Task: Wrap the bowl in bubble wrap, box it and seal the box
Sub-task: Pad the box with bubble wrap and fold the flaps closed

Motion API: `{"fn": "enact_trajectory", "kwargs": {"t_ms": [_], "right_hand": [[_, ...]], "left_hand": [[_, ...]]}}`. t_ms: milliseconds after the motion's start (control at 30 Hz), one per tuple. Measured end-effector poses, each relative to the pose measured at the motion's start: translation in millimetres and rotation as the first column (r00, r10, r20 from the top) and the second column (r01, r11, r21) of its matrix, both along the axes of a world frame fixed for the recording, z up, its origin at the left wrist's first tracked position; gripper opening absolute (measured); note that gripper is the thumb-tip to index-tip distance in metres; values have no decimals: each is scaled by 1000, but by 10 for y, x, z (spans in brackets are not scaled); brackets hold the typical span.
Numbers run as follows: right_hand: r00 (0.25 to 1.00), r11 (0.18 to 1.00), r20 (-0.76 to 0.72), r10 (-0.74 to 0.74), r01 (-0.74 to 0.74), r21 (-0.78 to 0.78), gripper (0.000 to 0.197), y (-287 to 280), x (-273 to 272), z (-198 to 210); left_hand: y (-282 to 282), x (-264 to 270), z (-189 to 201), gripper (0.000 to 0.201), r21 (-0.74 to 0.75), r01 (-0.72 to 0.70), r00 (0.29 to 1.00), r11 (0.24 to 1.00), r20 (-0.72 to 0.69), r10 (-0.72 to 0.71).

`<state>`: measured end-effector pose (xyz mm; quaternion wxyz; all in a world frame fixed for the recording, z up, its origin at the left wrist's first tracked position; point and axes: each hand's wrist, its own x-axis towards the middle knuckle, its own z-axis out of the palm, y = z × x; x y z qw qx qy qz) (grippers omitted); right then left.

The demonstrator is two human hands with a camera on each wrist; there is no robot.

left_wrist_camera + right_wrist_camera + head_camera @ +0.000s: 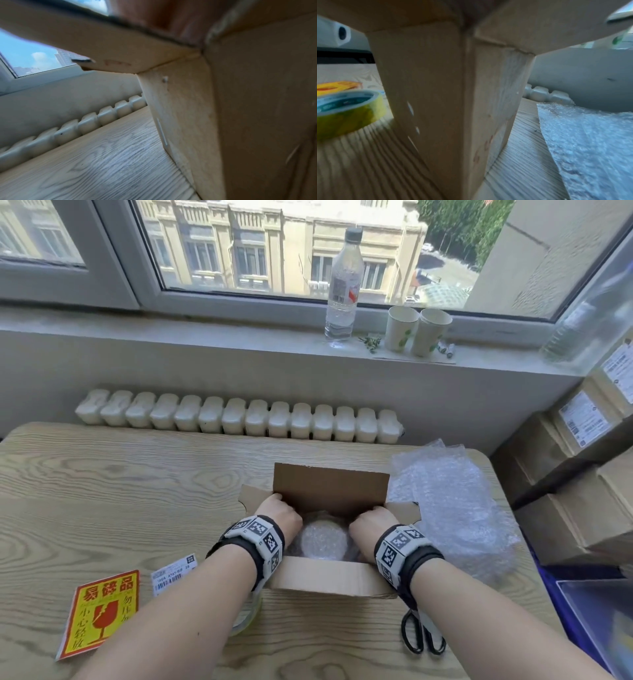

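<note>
The cardboard box (330, 542) sits on the wooden table (137, 481) straight ahead of the person, and the bubble-wrapped bowl (323, 539) already lies inside it, low in the middle, seen from above as a pale round bundle. Both hands reach into the open top. The left hand (280, 517) is at about 10 o'clock from the bowl and the right hand (371, 525) at about 2 o'clock, each curled at a lower corner of the upright far flap (330, 489). Whether the fingers actually pinch the flap or only rest against it, I cannot tell, since the fingertips are hidden behind the knuckles.

The relation that matters is this: the far flap stands at 12 o'clock from the bowl, its long edge running 9 to 3, and the hands sit evenly at its two ends, neither nearer. Folding it toward 6 o'clock would probably be the next step in closing the box.

The right wrist view shows what the head view mostly hides under the left forearm: the yellow tape roll (346, 112), lying flat just beside the box's near wall. Loose bubble wrap (452, 508) lies at 3 o'clock of the box, black-handled scissors (423, 633) at 5 o'clock. The left wrist view shows only cardboard, table and a white radiator (72, 129).
</note>
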<state>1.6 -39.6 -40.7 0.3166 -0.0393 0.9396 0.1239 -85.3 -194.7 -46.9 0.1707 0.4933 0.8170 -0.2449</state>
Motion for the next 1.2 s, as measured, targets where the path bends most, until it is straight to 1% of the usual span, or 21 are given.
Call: {"fn": "enact_trajectory", "kwargs": {"t_ms": [67,133,200,267,333,400,467,600,700,833,900,1000,1100,1200], "right_hand": [[996,991,-1,-92,91,-94,24,-7,-32,87],[983,968,-18,-182,175,-181,32,10,-56,188],[968,945,-39,-248,233,-231,37,51,-61,296],[949,916,-78,-304,269,-299,34,92,-40,425],[922,875,-140,-361,284,-392,28,133,7,575],[883,829,-195,-426,295,-476,26,178,67,718],[849,804,-246,-468,293,-518,25,229,141,860],[760,764,-325,-562,327,-556,25,413,311,1050],[681,735,-376,-628,358,-576,26,614,464,1138],[623,728,-403,-670,449,-518,28,936,715,1186],[586,699,-395,-707,493,-519,28,1126,854,1160],[559,694,-413,-719,543,-474,29,1322,1017,1075],[506,622,-363,-782,600,-503,31,1562,1146,906],[502,580,-297,-812,642,-502,36,1778,1217,706]], "left_hand": [[-13,2,51,31,44,-38,998,998,53,36],[1,22,149,38,115,-121,987,986,124,106],[38,40,273,42,163,-207,966,965,188,175],[66,55,403,42,203,-276,946,939,228,229],[102,86,549,36,279,-321,934,905,249,254],[162,122,703,31,355,-323,938,877,247,245],[242,160,863,32,414,-314,944,854,230,236],[431,233,1096,34,526,-306,950,794,222,219],[589,336,1201,37,570,-296,955,767,207,214],[828,506,1245,42,604,-271,962,749,196,190],[976,590,1231,45,606,-260,965,752,194,178],[1159,680,1170,50,600,-251,967,760,195,165],[1407,779,1086,52,580,-251,966,775,204,160],[1671,848,979,52,560,-243,967,792,210,148]]}}
